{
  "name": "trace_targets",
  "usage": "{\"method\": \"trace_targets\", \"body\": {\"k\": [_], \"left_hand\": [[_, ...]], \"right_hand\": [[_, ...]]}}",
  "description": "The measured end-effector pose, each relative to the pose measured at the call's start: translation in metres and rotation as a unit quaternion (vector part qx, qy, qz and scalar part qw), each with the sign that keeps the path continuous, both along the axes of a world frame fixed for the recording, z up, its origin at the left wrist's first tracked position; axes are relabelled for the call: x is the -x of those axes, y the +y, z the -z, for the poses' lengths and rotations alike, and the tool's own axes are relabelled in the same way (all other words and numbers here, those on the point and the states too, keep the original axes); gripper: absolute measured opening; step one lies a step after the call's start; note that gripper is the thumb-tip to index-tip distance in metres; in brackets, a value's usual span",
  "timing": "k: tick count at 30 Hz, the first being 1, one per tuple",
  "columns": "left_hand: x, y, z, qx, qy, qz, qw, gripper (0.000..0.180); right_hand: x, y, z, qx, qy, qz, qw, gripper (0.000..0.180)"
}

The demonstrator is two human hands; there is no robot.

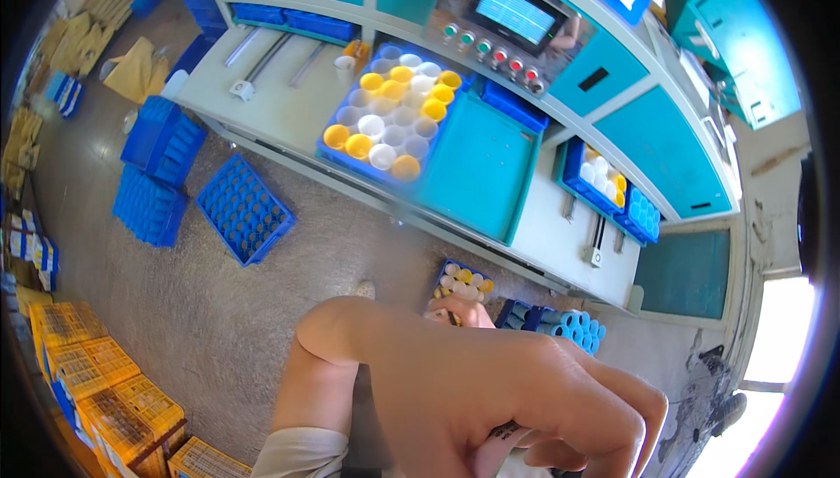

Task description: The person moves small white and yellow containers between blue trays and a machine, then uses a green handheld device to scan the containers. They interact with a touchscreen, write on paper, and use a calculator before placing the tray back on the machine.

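Observation:
Large and close in the foreground, my left hand (525,382) bends to the right from its wrist, its fingers curled downward. A small pale piece with dark print (506,432) shows inside its curl; its kind is hidden. Behind it, much smaller, my right hand (464,311) is partly covered, with curled fingers and a narrow dark thing (453,318) against them that I cannot make out. Just past that hand lies a small blue tray (444,275) with yellow and white round tubes (464,280). I cannot tell whether the hand touches it.
Across the workbench (542,246) stand a large blue crate of yellow and white tubes (398,115), a teal tray (481,167) and a smaller filled crate (602,179). Above is a control panel (516,14). Blue crates (245,207) and yellow crates (131,417) sit on the floor at left.

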State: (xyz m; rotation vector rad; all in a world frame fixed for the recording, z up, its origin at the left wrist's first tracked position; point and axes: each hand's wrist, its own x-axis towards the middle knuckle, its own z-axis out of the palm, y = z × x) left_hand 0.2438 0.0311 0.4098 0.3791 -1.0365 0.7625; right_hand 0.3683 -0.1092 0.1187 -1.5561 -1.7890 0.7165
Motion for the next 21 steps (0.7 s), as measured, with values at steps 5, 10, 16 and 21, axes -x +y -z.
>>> {"method": "trace_targets", "body": {"k": [5,10,16,21], "left_hand": [[0.043,0.066,0.023,-0.197,0.137,-0.051,0.969,0.038],[0.02,0.109,0.145,-0.437,0.435,-0.068,0.784,0.021],[0.011,0.112,0.307,-0.415,0.656,0.019,0.63,0.033],[-0.006,0.159,0.339,-0.492,0.695,-0.006,0.525,0.036]], "right_hand": [[0.021,0.065,-0.027,0.202,-0.173,-0.306,0.914,0.03],[-0.011,0.117,-0.005,0.162,-0.048,-0.152,0.974,0.029],[-0.052,0.226,0.022,0.146,-0.076,-0.096,0.982,0.029],[-0.046,0.299,0.012,0.13,-0.07,-0.181,0.972,0.021]]}}
